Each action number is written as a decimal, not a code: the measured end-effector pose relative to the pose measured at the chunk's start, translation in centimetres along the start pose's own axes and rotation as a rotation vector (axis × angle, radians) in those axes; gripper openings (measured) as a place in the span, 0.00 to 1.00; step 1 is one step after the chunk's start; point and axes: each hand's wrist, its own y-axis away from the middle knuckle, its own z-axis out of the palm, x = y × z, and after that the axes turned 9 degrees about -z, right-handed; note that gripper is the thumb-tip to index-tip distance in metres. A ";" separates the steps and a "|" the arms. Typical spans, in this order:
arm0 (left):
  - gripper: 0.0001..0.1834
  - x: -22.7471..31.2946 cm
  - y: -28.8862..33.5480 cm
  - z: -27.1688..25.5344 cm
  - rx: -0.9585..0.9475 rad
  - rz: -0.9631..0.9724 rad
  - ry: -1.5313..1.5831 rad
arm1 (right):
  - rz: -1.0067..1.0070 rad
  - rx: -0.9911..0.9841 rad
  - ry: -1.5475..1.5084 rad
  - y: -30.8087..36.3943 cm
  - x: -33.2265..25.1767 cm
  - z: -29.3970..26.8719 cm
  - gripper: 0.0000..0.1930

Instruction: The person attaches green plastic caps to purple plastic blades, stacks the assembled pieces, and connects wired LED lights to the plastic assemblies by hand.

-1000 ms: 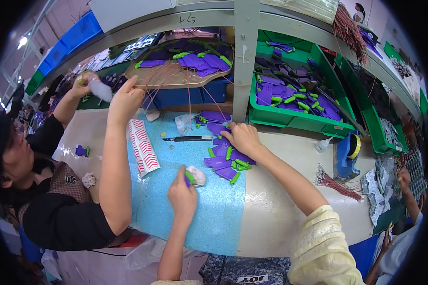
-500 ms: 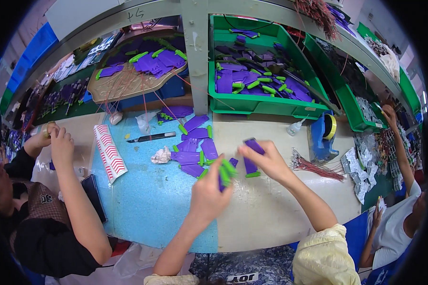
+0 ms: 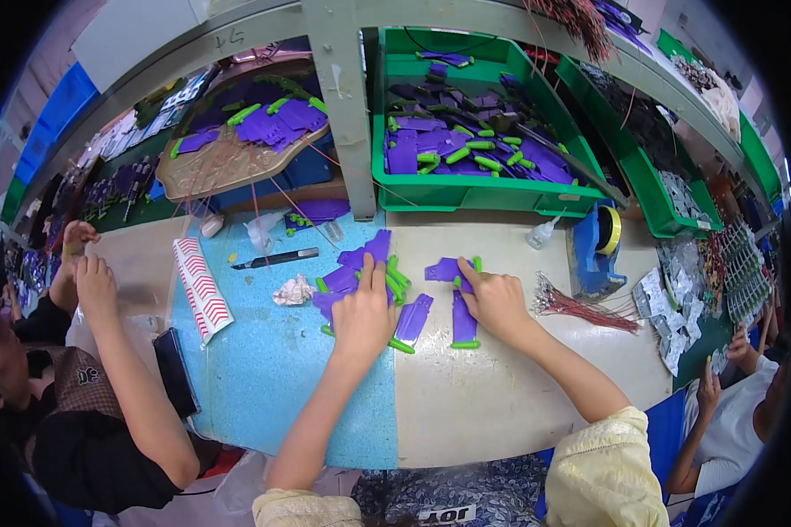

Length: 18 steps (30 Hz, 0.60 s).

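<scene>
Several flat purple plastic pieces with bright green rounded ends lie in a loose pile on the blue mat. Over the pile's right side is my left hand, palm down, its index and middle fingers stretched out onto the pieces. A single purple piece rests just right of that hand. My right hand touches a sideways purple piece with an outstretched finger. Beneath that lies an upright purple piece, green end toward me. Parts of the pile are hidden under my left hand.
A green bin of purple pieces stands behind. A blue tape dispenser, small bottle and red wires sit right. Left are a craft knife, crumpled tissue and striped strip. Co-workers sit at both sides.
My left hand has released its bunch of purple-and-green pieces onto the pile and moved left. The right hand has let go of its upright piece and now touches a sideways one.
</scene>
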 end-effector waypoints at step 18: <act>0.18 7.3 9.8 -2.3 -0.086 -0.187 1.233 | -0.562 0.134 -0.237 5.0 -7.4 -9.2 0.24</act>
